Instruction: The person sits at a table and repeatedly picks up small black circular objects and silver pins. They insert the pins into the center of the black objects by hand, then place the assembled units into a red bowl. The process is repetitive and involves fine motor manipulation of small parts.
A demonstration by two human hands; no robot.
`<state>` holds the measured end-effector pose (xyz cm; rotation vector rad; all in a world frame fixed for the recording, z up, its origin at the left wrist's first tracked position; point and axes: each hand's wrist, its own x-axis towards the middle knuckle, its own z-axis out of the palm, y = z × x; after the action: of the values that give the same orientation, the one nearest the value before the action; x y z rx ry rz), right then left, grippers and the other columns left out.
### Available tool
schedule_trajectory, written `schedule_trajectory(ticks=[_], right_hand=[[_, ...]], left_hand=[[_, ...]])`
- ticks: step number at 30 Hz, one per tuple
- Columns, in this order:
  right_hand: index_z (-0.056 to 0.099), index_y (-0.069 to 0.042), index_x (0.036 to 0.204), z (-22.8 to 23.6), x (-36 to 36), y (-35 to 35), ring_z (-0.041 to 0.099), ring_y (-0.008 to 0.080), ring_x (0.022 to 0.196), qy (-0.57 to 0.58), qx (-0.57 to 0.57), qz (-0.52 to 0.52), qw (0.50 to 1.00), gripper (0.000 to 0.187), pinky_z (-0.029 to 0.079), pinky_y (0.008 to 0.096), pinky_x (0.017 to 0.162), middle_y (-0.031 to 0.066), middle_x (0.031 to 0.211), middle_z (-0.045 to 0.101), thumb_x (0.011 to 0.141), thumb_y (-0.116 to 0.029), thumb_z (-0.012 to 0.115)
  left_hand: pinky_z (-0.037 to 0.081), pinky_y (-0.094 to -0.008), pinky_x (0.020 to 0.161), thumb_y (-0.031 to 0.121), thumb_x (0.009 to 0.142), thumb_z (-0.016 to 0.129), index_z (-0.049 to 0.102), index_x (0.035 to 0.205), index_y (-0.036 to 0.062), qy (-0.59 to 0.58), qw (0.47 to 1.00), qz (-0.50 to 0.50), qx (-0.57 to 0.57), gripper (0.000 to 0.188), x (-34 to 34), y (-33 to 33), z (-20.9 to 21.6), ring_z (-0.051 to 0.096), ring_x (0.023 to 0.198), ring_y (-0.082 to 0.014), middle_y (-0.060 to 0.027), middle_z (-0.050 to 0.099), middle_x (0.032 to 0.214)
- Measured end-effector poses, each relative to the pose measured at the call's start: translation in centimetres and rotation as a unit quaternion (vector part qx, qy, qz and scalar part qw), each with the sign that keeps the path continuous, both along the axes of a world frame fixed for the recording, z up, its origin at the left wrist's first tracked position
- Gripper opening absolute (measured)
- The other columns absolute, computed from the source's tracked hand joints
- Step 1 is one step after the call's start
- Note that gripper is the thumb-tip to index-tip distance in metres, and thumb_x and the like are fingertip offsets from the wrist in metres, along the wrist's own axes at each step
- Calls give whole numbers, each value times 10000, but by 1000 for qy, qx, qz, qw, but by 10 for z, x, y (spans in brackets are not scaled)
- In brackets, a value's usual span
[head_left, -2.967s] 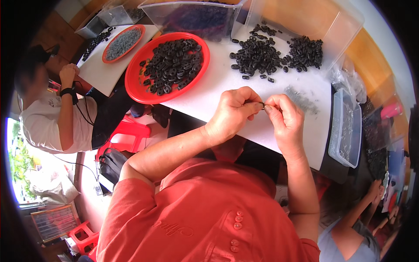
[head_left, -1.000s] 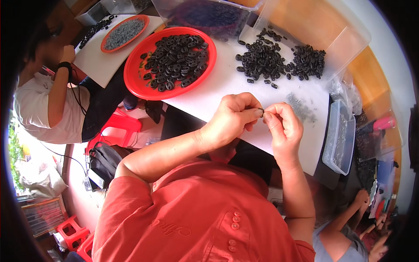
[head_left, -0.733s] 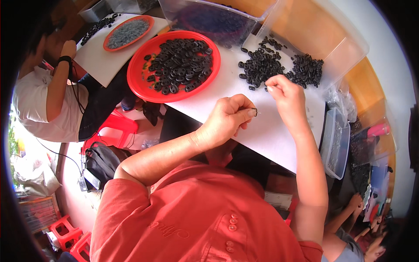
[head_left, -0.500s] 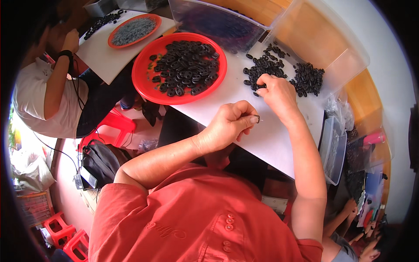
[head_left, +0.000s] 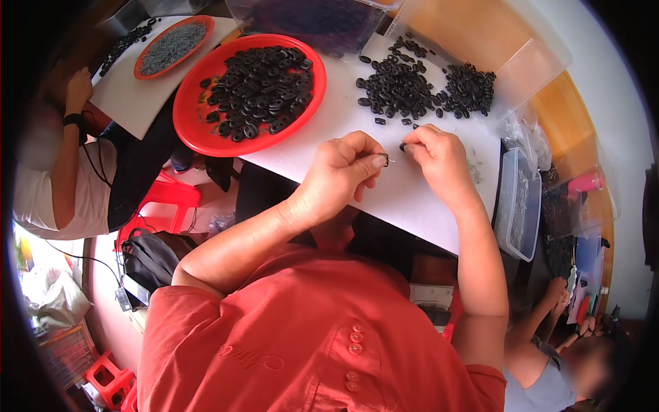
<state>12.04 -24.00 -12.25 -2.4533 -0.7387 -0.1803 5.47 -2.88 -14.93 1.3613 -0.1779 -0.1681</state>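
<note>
My left hand [head_left: 340,168] is closed, thumb against forefinger, over the white tabletop. It pinches a small black piece [head_left: 386,159] from which a thin metal pin [head_left: 392,162] sticks out to the right. A little apart from it, my right hand [head_left: 443,161] pinches a small black oval piece [head_left: 403,146] at its fingertips. Just beyond my right hand lies a loose pile of black oval pieces with holes [head_left: 395,89]. A second pile of smaller black pieces [head_left: 468,90] lies to its right.
Left of the piles stands a red plate [head_left: 185,127] heaped with larger black links. A clear bin [head_left: 518,206] sits at the table's right edge, and clear plastic boxes [head_left: 309,24] line the back. At the far left, a co-worker [head_left: 62,172] sits near an orange plate [head_left: 209,31] of grey bits.
My right hand has drawn back from the pile toward my left hand, now with a black oval piece in its fingertips. My left hand keeps its pinch. The whole view has shifted.
</note>
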Motion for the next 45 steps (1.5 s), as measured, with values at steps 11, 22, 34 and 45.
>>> schedule_trajectory(ticks=[11, 22, 34, 45], right_hand=[[715, -12, 1003, 0, -1, -9, 625, 104, 718, 49, 94, -65, 992, 135, 493, 267, 661, 39, 824, 681, 878, -22, 665], [681, -72, 826, -10, -10, 1, 671, 260, 760, -98, -32, -37, 994, 77, 515, 402, 654, 46, 829, 671, 811, -120, 739], [682, 18, 1013, 10, -23, -3, 635, 132, 680, 334, 435, -61, 834, 135, 400, 220, 545, 58, 818, 672, 917, -72, 652], [676, 17, 1019, 5, -32, 6, 628, 110, 702, 234, 457, -64, 856, 115, 428, 216, 560, 43, 841, 674, 935, -49, 633]], left_hand=[[485, -229, 517, 127, 1005, 617, 626, 996, -20, 13, 1000, 16, 8, 148, 2, -3, 1, 602, 696, -94, -26, 612, 803], [484, -225, 511, 135, 995, 626, 635, 996, -29, 10, 999, 31, 18, 164, 1, -7, 3, 604, 672, -92, -31, 624, 793], [479, -243, 480, 152, 941, 680, 648, 954, -33, 39, 996, 58, -48, 188, 4, -22, 10, 625, 626, -114, -51, 643, 771], [481, -255, 469, 132, 928, 681, 648, 929, -27, 52, 992, 79, -85, 163, 12, -33, 10, 631, 612, -134, -72, 649, 770]])
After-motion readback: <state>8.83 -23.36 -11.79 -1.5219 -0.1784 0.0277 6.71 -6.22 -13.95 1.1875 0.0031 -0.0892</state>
